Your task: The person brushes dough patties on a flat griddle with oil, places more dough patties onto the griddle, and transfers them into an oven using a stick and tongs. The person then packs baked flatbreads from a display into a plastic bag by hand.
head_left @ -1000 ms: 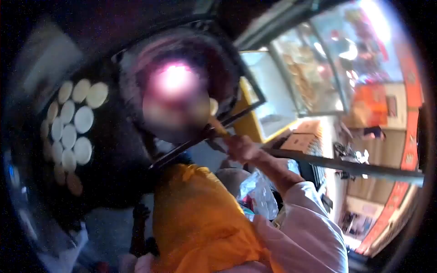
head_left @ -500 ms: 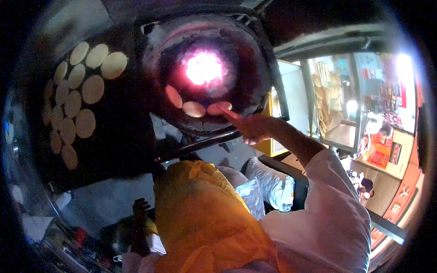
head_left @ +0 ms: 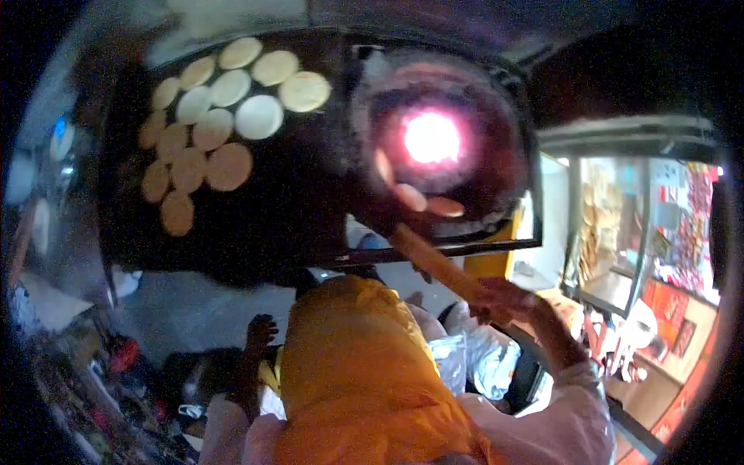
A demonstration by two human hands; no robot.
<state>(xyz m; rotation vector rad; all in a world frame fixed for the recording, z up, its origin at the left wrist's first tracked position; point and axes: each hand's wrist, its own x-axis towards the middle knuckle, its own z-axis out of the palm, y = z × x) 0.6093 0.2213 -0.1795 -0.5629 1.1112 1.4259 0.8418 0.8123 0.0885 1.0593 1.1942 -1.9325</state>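
Note:
A flat wooden stick is gripped in my right hand, its far tip near the front rim of the round oven. Inside that oven, a glowing fire burns bright pink-white. Three flatbreads line the oven's near inner side: one at the left, one in the middle and one at the right. My left hand hangs low beside the yellow apron, fingers apart, holding nothing that I can see.
On the dark surface left of the oven lie several round flatbreads. White sacks stand below the oven at the right. Farther right are a glass-sided case and a person beside red panels.
My right hand has drawn back from the oven toward my body, and much more of the stick shows. The view has swung left, so oven and flatbreads appear farther right.

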